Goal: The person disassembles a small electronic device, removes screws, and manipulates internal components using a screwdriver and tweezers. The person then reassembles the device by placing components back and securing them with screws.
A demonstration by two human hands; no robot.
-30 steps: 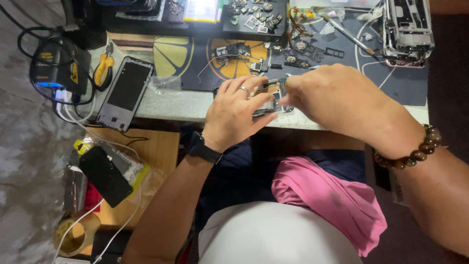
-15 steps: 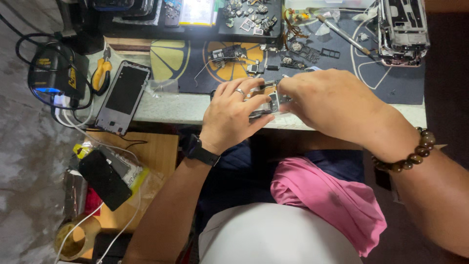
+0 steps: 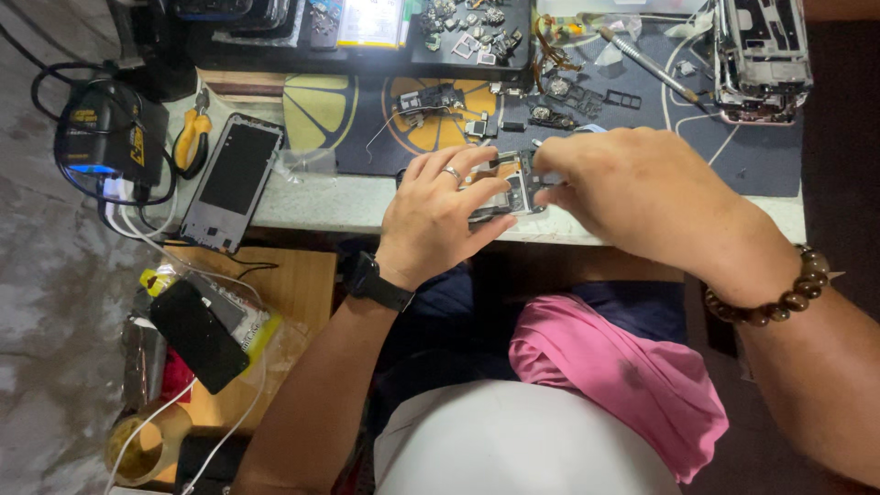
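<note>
A small opened phone body (image 3: 510, 183), grey with exposed metal parts, lies at the near edge of the white workbench (image 3: 339, 203). My left hand (image 3: 440, 213), with a ring and a black wristwatch, grips its left side. My right hand (image 3: 642, 197), with a brown bead bracelet at the wrist, pinches its right end with the fingertips. Much of the phone body is hidden under both hands.
A dark work mat (image 3: 752, 156) with lemon-slice prints carries several loose phone parts, a metal tool (image 3: 649, 60) and another stripped phone frame (image 3: 761, 57). A grey phone frame (image 3: 231, 181), yellow-handled pliers (image 3: 191, 139) and a black charger (image 3: 108, 137) lie left. A pink cloth (image 3: 623, 376) rests on my lap.
The view has shifted slightly. Both hands stay on the phone body, with only small finger movements.
</note>
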